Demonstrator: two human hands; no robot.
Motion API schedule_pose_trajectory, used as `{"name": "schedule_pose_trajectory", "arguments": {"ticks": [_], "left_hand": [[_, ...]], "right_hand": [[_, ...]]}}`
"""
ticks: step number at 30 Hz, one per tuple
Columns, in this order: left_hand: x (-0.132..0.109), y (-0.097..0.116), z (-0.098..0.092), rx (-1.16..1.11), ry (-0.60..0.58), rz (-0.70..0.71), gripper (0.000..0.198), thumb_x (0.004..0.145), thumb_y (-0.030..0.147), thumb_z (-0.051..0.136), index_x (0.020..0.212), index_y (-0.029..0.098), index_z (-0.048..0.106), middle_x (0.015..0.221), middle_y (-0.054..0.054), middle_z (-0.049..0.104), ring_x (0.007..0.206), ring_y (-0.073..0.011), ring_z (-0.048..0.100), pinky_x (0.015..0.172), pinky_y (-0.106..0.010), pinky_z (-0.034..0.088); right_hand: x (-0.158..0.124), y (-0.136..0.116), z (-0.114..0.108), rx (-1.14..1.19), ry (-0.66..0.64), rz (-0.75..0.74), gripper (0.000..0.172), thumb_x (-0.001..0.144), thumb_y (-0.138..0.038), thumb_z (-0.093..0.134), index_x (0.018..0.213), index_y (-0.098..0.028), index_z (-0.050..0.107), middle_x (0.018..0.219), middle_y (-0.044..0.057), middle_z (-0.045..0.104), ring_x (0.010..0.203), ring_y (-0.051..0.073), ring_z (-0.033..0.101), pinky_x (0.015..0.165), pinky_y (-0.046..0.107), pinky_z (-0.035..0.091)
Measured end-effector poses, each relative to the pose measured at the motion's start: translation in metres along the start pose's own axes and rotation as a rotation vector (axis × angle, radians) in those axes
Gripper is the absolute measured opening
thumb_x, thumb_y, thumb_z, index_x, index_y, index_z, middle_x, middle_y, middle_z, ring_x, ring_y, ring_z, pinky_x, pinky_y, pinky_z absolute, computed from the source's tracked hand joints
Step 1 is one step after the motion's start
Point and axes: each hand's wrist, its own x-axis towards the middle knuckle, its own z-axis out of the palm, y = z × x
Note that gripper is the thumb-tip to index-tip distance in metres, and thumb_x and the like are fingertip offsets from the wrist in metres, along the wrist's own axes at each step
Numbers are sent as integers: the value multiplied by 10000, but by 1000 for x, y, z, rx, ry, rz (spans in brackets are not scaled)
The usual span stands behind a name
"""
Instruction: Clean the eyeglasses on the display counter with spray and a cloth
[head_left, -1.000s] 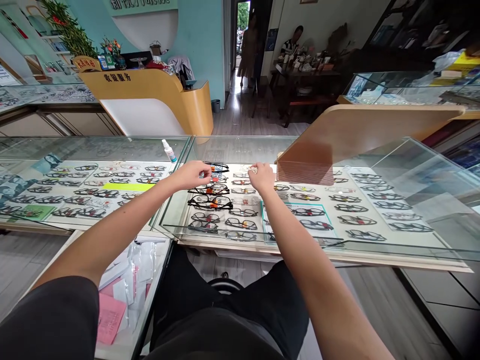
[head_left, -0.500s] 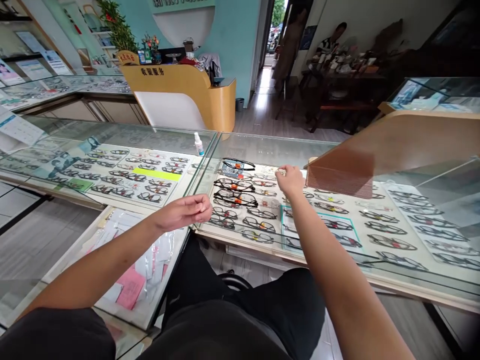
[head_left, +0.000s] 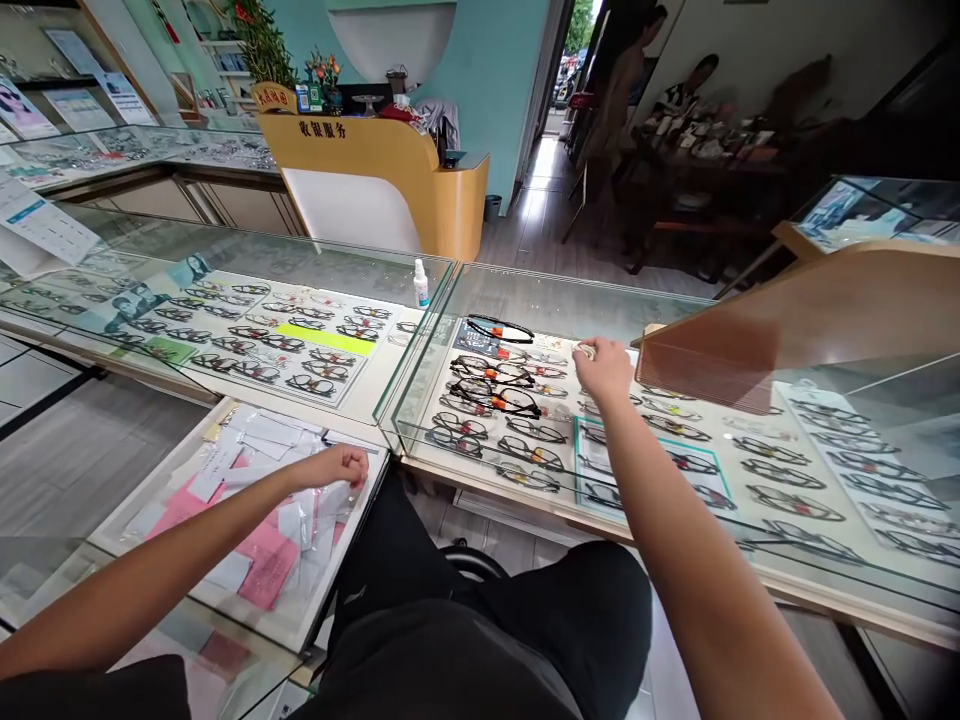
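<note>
My right hand (head_left: pixel 606 372) is closed above the glass counter top, its fingers curled around something small and pale that I cannot make out. To its left, black-framed eyeglasses (head_left: pixel 501 329) with an orange tag lie on the glass. Two more black pairs, the upper eyeglasses (head_left: pixel 492 371) and the lower eyeglasses (head_left: pixel 496 399), lie nearer to me. Over a pull-out drawer (head_left: pixel 304 632), my left hand (head_left: pixel 335 467) hangs with its fingers curled in; whatever they may hold is hidden. Clear plastic bags, white papers and pink slips (head_left: pixel 268 568) fill the drawer beneath it.
Rows of glasses lie inside the glass showcase (head_left: pixel 787 500) under the counter top. A white spray bottle (head_left: pixel 421 284) stands near the glass joint. A wooden stand (head_left: pixel 847 300) rises at right. Beyond are a cashier desk (head_left: pixel 360 150) and two people near a dark table.
My left hand has moved left and down, from beside the eyeglasses to above the drawer. My right hand stays closed at nearly the same spot over the counter. The view has shifted slightly.
</note>
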Motion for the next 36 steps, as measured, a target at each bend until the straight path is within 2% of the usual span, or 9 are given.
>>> {"name": "schedule_pose_trajectory", "arguments": {"ticks": [4,10,15,19,22,25,27,31,36], "left_hand": [[28,3,-35,-14,192,80,491,651,643,926,734,224,682,737,-61,776,707,-207,665,773,-372,530],[86,34,-68,14,414,227,594,610,734,913,796,217,690,763,-62,757,794,-231,667,806,-379,532],[149,66,-91,99,568,336,509,827,706,717,921,216,617,947,-86,772,910,-225,682,843,-352,529],[200,89,-109,263,702,348,292,1005,514,535,911,238,537,908,-55,711,854,-210,628,827,-342,510],[230,103,-122,442,790,323,237,1066,396,458,934,241,578,921,-79,695,908,-260,623,867,-378,506],[253,111,-130,624,841,288,311,1098,352,417,996,222,679,1032,-154,731,1110,-344,640,1005,-460,504],[266,111,-133,736,854,272,339,1090,317,435,1069,197,751,1228,-210,746,1278,-395,608,1115,-531,469],[287,106,-137,929,848,256,415,967,140,550,1288,165,811,1690,-243,557,1600,-466,409,1271,-650,334],[308,104,-147,1088,788,236,384,883,93,637,1170,169,880,1775,-223,498,1717,-480,279,1333,-682,242]], "right_hand": [[-3,-4,-4,-24,-21,6,395,1018,-363,551,1333,-242,758,1408,176,640,1295,383,626,1143,560,501],[-4,-5,-4,-64,6,7,380,1017,-352,563,1318,-240,766,1394,174,657,1282,378,653,1134,564,518],[-4,-2,-2,-76,25,-9,373,1012,-362,555,1289,-226,765,1375,180,668,1246,373,666,1107,543,518],[-6,-2,-3,-90,33,-10,389,1012,-367,542,1299,-212,752,1350,180,669,1227,370,661,1085,519,505],[-7,-2,-4,-97,29,-11,382,1013,-373,531,1288,-210,739,1325,178,668,1201,366,657,1063,507,496],[-7,-1,-5,-98,23,-13,367,1011,-391,523,1262,-220,728,1313,167,664,1188,361,651,1039,492,491],[-7,0,-5,-101,22,-11,366,1007,-402,519,1256,-222,718,1306,162,662,1182,359,647,1023,484,488],[-7,2,-4,-109,31,-11,359,999,-415,513,1235,-227,707,1277,149,662,1151,353,641,988,470,482],[-6,5,-3,-113,39,-11,357,992,-417,520,1232,-229,705,1256,145,660,1125,345,639,981,466,470]]}}
